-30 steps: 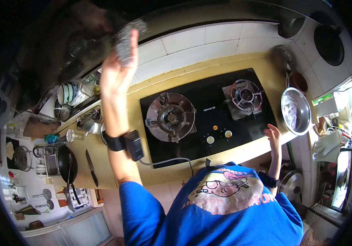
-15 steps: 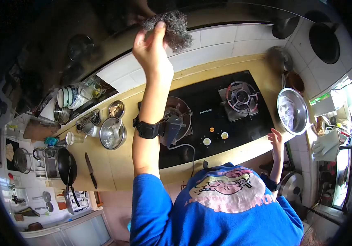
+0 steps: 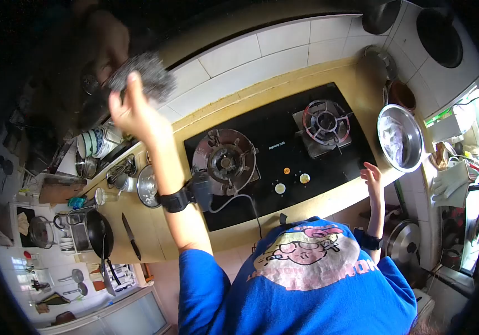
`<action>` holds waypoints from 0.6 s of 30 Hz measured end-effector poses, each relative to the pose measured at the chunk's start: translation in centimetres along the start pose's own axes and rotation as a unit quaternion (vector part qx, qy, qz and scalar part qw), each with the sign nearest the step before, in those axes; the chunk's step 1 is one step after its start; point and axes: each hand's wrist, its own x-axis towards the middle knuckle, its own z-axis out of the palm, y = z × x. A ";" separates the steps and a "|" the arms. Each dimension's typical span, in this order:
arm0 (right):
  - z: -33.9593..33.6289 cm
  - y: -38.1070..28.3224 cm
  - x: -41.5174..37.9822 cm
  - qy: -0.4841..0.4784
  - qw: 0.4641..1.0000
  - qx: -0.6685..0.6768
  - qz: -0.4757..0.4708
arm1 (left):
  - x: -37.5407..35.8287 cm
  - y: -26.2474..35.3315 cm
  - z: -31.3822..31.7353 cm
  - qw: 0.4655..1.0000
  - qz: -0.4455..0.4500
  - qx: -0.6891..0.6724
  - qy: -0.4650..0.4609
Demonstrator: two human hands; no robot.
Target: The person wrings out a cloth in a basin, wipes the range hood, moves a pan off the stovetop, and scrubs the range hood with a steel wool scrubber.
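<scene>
At the far left of the yellow surface point(image 3: 156, 223), a black frying pan point(image 3: 99, 233) and a dark-handled kitchen knife point(image 3: 131, 237) are seen lying side by side, with a small steel bowl point(image 3: 147, 186) just beyond them near a rack of crockery. Above these, the left hand point(image 3: 134, 114) is raised high against the dark underside of what appears to be the hood, and a grey, wiry ball of steel wool point(image 3: 143, 78) is pinched in its grip, the fingers closed over the top of the pad with the thumb under it. The pad is judged to be light, springy and easily squashed, with a scratchy surface that is unlikely to slip; it is best held across its bulk (as it is here) so that a broad face can be pressed flat. A black wrist strap with a small box and cable point(image 3: 186, 195) is worn on that forearm. To the right, a black glass gas hob point(image 3: 276, 153) with two ringed burners is set into the surface, bare of pots. Further right, the right hand point(image 3: 372, 181) is rested open at the surface's front edge, its fingers spread and nothing held. A round steel basin point(image 3: 400, 144) stands just beyond the hob.
</scene>
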 end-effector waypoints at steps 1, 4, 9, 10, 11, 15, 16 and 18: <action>0.2 0.4 0.2 -0.003 1.000 0.003 -0.001 | -0.9 -0.1 1.6 0.999 -0.030 -0.005 -0.016; 0.4 0.1 -0.4 -0.021 1.000 -0.012 0.018 | -2.9 -1.8 6.6 0.996 0.003 -0.079 -0.042; -1.6 0.5 -1.6 -0.010 0.999 -0.023 0.023 | -5.6 -4.0 12.8 0.985 -0.015 -0.139 -0.097; -2.4 1.2 -1.7 0.002 0.999 -0.024 0.021 | -6.4 -1.2 13.8 0.992 -0.086 -0.070 -0.068; -3.3 2.2 -1.6 0.015 0.999 -0.025 0.018 | -6.6 -1.4 13.9 0.992 -0.081 -0.073 -0.066; -5.6 3.4 -2.6 0.046 0.997 -0.049 0.046 | -5.4 -2.3 11.2 0.991 -0.046 -0.116 -0.055; -5.8 3.5 -3.0 0.050 0.995 -0.070 0.057 | -5.0 -1.9 10.0 0.993 -0.051 -0.097 -0.033; -4.9 2.1 -3.9 0.057 0.994 -0.069 0.067 | -3.4 -2.2 5.9 1.000 0.013 0.014 -0.004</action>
